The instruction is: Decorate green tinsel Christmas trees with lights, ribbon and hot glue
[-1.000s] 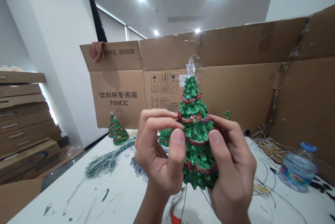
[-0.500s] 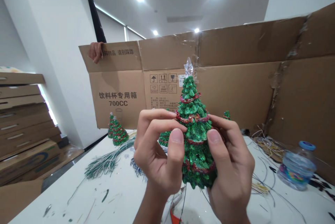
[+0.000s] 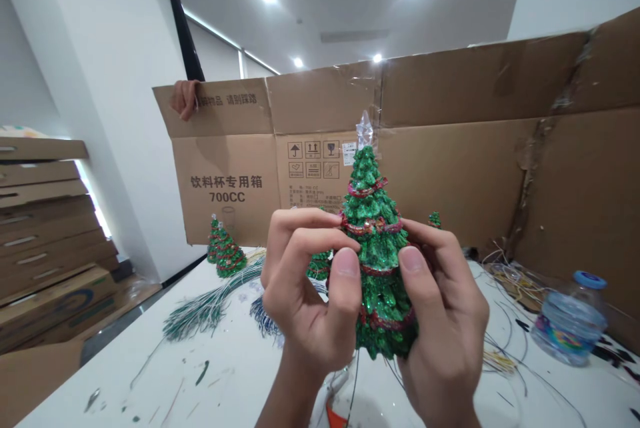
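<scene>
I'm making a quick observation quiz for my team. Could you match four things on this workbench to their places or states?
Column 1
1. Glittery green tree figurine
2. Plastic bottle
3. Another person's hand
4. Green wire bundle

Column 2
A. Over the top edge of the cardboard
B. On the white table, left of the hands
C. Held between the left hand and right hand
D. Blue-capped, at the table's right

Pairs: 1-C, 2-D, 3-A, 4-B

Head-worn camera looks forward and down, close above left hand (image 3: 305,301) and right hand (image 3: 443,328)
</scene>
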Available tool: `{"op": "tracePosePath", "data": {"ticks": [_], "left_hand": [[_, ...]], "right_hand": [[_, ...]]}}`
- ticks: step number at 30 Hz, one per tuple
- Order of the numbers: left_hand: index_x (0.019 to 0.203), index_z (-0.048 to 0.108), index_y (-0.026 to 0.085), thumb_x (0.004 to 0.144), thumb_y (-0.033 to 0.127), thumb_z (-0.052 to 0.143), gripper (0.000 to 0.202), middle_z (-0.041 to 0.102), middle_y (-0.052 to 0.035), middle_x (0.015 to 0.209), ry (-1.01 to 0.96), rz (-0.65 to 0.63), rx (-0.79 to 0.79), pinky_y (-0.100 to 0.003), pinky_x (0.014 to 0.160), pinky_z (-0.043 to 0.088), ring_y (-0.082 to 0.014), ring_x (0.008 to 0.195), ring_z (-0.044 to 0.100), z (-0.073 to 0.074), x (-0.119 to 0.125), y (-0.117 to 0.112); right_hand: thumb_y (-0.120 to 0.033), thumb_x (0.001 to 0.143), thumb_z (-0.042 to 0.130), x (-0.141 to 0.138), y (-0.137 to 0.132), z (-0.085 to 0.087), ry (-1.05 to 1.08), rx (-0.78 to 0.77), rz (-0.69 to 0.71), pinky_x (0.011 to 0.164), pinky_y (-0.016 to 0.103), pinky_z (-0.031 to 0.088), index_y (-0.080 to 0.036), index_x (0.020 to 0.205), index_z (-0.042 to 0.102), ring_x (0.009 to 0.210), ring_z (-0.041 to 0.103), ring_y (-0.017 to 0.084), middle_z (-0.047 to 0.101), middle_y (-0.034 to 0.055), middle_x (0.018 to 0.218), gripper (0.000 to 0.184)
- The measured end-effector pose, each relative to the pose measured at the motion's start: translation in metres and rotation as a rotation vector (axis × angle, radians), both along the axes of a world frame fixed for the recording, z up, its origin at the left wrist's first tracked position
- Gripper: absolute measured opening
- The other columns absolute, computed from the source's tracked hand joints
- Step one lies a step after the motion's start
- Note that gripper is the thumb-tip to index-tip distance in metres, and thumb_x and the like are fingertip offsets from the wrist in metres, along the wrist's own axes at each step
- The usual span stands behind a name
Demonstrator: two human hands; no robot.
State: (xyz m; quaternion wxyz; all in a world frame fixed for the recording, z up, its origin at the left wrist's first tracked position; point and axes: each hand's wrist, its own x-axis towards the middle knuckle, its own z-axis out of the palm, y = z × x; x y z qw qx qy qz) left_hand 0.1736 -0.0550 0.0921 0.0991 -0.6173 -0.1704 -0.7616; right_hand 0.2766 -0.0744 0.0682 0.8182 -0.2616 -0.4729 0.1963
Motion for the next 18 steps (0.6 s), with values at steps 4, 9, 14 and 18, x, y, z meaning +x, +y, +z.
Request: {"op": "tracePosePath", "data": {"ticks": [4,9,14,18], "left_hand": [[0.091,0.075,0.023,0.101,0.014,0.063,0.018,0.071,-0.0042,0.105,-0.011,0.007,-0.012,-0.042,0.087,0.053,-0.0213,0.099,0.066,0.0008,0.0000,0.0004],[0.091,0.075,0.023,0.101,0.016,0.063,0.017,0.071,-0.0040,0.104,-0.016,0.013,-0.023,-0.042,0.087,0.054,-0.0211,0.097,0.066,0.0009,-0.0002,-0.0003],[0.094,0.074,0.025,0.099,0.015,0.060,0.018,0.071,-0.0051,0.104,-0.012,-0.010,0.006,-0.045,0.088,0.055,-0.0233,0.098,0.067,0.0008,0.0016,0.0001],[0.102,0.073,0.023,0.096,0.012,0.061,0.018,0.071,-0.0059,0.103,-0.068,-0.114,0.035,-0.045,0.087,0.054,-0.0245,0.099,0.067,0.0015,0.0033,0.0018]], "right_hand": [[-0.042,0.105,0.073,-0.0004,-0.0001,0.0003,-0.002,0.001,0.013,0.070,0.031,0.060,-0.028,0.118,0.080,0.085,0.075,0.019,0.081,0.0032,0.105,0.020],[-0.043,0.105,0.074,-0.0023,-0.0003,0.0006,0.027,-0.012,0.034,0.071,0.029,0.059,-0.030,0.116,0.081,0.085,0.075,0.017,0.080,0.0018,0.108,0.019],[-0.042,0.104,0.075,-0.0007,-0.0006,0.0008,0.038,0.003,0.024,0.071,0.029,0.058,-0.029,0.116,0.082,0.086,0.075,0.017,0.080,0.0016,0.106,0.019],[-0.041,0.106,0.073,0.0000,0.0000,0.0006,0.016,0.011,0.013,0.073,0.027,0.059,-0.030,0.116,0.082,0.088,0.076,0.016,0.081,0.0012,0.107,0.018]]}}
